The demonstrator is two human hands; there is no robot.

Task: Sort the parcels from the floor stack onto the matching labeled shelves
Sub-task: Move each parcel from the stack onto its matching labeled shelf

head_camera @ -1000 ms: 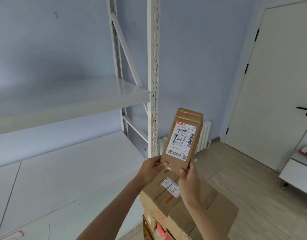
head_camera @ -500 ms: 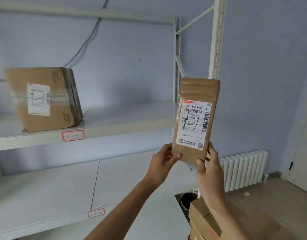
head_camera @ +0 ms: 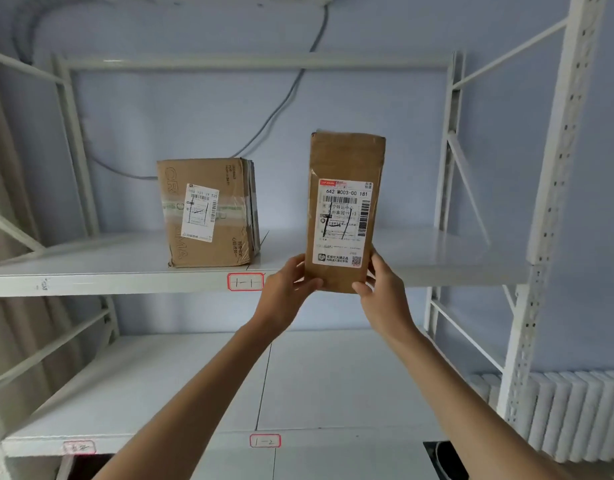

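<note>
Held upright by its lower end: a slim parcel (head_camera: 345, 209), left hand (head_camera: 290, 285) and right hand (head_camera: 381, 289) each curled round a bottom corner in a shared grip. Level with the upper shelf (head_camera: 125, 271), tag "1-1" (head_camera: 246, 281) just left of the grip, a larger box (head_camera: 208, 211) farther left. Probably mid-placement; next, forward onto bare shelf right of that box, then release.

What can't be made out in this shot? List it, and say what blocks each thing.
- Head view: bottom edge of the held parcel, covered by the left hand and right hand.
- Small print on the shelved box label: too small.
- Red tag at lower left: writing blurred.
- Floor stack: out of frame.
- Dark object at bottom right: cut by the edge.
</note>
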